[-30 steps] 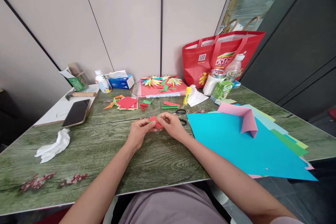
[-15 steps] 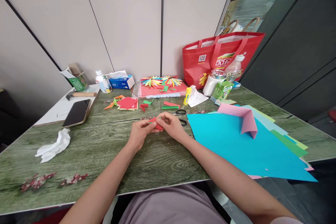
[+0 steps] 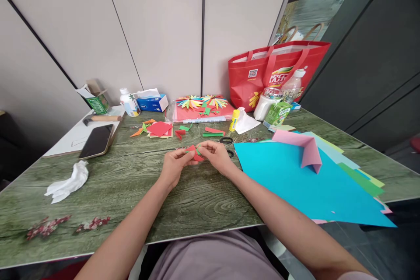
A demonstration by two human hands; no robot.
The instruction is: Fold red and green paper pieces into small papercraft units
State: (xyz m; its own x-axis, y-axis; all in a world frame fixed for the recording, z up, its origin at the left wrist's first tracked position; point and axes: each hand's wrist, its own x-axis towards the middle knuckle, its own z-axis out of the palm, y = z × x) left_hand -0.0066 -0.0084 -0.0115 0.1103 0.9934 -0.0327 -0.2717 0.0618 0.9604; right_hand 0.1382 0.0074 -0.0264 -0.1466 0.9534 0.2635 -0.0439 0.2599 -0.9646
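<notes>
Between both hands is a small folded red and green paper piece [image 3: 194, 153], held just above the table. My left hand [image 3: 174, 165] pinches its left side between thumb and fingers. The fingers of my right hand [image 3: 215, 155] are closed on its right side, near a green part. Partly hidden behind my right hand lies a pair of black-handled scissors [image 3: 226, 141]. Beyond the hands are a folded red paper strip [image 3: 180, 134], a green scrap [image 3: 185, 127] and red and green strips [image 3: 214, 133]. A yellow glue stick [image 3: 234, 120] stands upright behind the scissors.
Large blue paper [image 3: 295, 179] covers the right side, with folded pink paper [image 3: 297, 140] on top. Paper pinwheel shapes [image 3: 189, 102] lie at the back beside a red bag [image 3: 249, 83]. At left are a phone [image 3: 96, 141], a hammer [image 3: 105, 118] and crumpled tissue [image 3: 68, 182].
The right fingers have shifted slightly right on the folded paper, and more of its red and green faces shows. The left hand stays almost in place.
</notes>
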